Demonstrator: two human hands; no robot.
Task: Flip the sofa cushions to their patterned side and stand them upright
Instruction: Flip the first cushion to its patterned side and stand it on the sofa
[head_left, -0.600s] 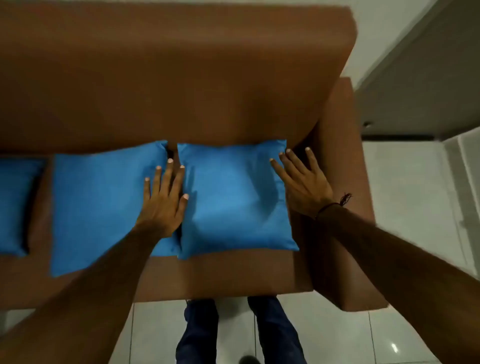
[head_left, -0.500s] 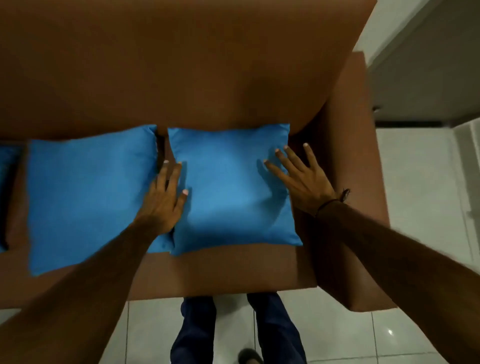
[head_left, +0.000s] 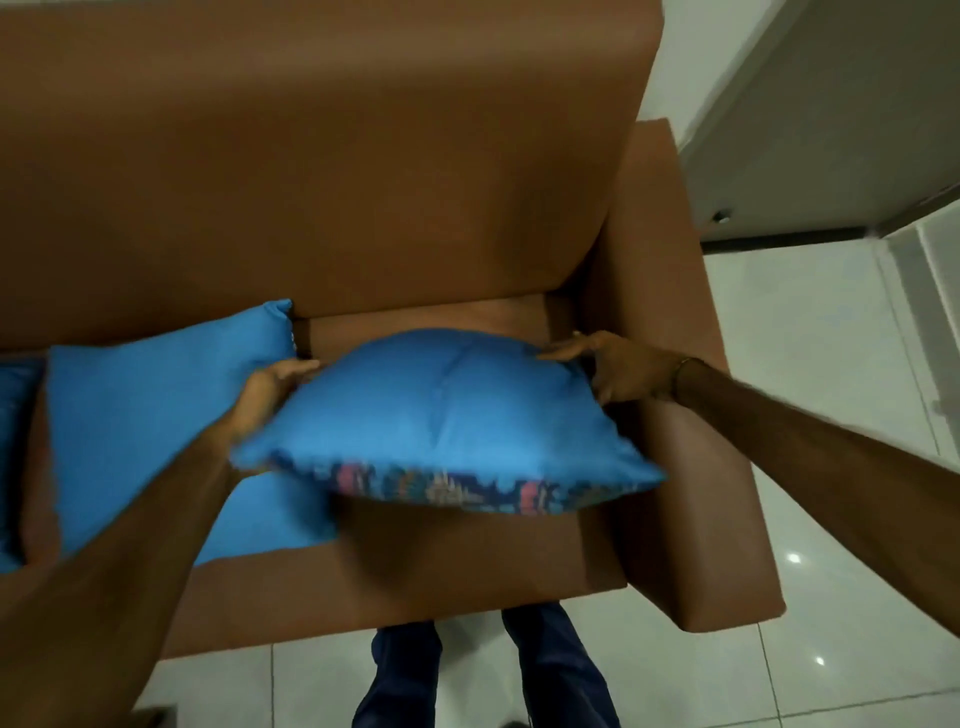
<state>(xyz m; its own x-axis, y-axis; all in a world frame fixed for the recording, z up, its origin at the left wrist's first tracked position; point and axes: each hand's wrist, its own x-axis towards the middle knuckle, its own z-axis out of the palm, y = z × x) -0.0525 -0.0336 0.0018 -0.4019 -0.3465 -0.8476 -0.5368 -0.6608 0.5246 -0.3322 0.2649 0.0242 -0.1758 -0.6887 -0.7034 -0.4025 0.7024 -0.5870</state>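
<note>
The rightmost blue cushion is lifted off the brown sofa seat, plain side up, with a strip of its patterned underside showing along the near edge. My left hand grips its left edge and my right hand grips its right far corner. A second blue cushion lies flat, plain side up, to the left, partly under my left forearm. The edge of a third blue cushion shows at the far left.
The sofa backrest rises behind the cushions and the right armrest stands beside my right hand. White tiled floor lies to the right, with a wall and door frame beyond. My legs stand in front of the sofa.
Both hands went from resting flat at the cushion's sides to gripping it. The cushion has come up off the seat and tilted, exposing its patterned underside.
</note>
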